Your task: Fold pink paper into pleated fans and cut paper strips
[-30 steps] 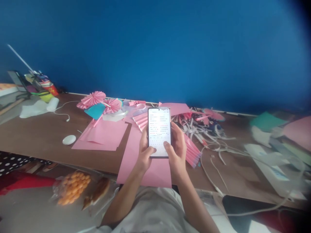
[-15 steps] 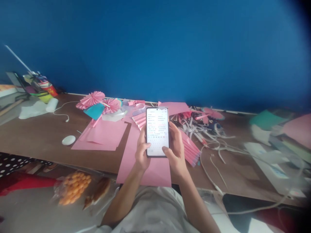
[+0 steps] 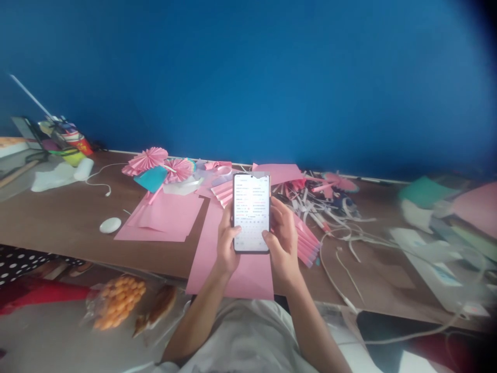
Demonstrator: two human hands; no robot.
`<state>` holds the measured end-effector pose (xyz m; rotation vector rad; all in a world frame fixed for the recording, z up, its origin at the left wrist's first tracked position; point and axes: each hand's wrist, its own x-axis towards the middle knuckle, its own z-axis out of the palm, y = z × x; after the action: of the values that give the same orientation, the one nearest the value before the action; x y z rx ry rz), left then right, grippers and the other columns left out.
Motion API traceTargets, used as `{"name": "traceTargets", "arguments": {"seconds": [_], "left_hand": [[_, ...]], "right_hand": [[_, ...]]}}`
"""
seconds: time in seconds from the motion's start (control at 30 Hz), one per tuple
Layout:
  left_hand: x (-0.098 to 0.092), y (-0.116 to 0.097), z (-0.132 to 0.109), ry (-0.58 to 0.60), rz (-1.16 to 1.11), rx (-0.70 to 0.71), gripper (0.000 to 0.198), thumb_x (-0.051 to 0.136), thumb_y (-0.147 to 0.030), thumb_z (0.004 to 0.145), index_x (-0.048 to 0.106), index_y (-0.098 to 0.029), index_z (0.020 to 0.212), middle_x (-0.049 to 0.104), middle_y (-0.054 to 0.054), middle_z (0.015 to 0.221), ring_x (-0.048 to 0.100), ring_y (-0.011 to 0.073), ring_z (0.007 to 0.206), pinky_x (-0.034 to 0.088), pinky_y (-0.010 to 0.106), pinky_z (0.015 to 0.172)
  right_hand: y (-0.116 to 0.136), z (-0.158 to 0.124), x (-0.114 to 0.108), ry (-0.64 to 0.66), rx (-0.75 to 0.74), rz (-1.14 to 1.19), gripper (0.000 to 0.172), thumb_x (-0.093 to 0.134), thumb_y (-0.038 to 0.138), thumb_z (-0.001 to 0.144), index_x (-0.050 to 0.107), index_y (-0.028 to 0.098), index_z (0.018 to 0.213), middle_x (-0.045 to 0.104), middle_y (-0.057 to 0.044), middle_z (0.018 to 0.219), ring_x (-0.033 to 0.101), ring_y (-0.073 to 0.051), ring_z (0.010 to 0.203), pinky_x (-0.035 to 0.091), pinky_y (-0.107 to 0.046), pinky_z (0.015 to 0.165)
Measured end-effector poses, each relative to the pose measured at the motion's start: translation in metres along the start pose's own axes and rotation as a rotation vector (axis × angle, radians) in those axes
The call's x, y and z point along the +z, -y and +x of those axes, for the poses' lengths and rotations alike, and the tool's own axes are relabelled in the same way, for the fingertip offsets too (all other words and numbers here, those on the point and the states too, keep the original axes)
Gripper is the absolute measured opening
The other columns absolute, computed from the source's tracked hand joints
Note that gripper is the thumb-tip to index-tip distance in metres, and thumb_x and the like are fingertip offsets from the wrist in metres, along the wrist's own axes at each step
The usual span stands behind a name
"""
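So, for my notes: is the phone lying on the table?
No, the left hand and right hand hold the phone up.

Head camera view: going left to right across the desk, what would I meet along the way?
White plastic bag, white computer mouse, pink paper sheets, phone held by the left hand and right hand, folded pink paper, white cable, teal card.

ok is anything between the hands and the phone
Nothing visible stands in the way. The left hand and the right hand both hold the smartphone directly by its sides, with no object between them and it. The pink paper sheet lies below the phone, not between.
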<state>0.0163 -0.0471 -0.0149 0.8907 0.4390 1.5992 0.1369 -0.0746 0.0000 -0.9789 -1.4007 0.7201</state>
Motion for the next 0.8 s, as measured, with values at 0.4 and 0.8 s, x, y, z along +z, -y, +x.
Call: {"name": "traceTargets", "arguments": {"seconds": [0.4,0.8], "left_hand": [[-0.007,0.006,0.002,0.064,0.007,0.031,0.054,0.051,-0.027,0.086,0.056,-0.023,0.14,0.063,0.008,0.136,0.056,0.0335,0.129,0.049,0.043,0.102],[-0.004,0.009,0.001,0.119,0.008,0.02,0.056,0.05,-0.026,0.088,0.051,-0.022,0.144,0.06,0.008,0.142,0.049,0.0343,0.137,0.046,0.043,0.106]], "right_hand": [[-0.001,0.006,0.001,0.017,-0.054,0.078,0.049,0.057,0.033,0.095,0.043,0.03,0.141,0.058,-0.01,0.133,0.059,-0.029,0.12,0.052,-0.049,0.096],[0.003,0.013,-0.005,0.037,-0.158,-0.151,0.055,0.053,0.032,0.098,0.035,0.032,0.151,0.044,-0.01,0.151,0.048,-0.03,0.135,0.045,-0.05,0.109]]}}
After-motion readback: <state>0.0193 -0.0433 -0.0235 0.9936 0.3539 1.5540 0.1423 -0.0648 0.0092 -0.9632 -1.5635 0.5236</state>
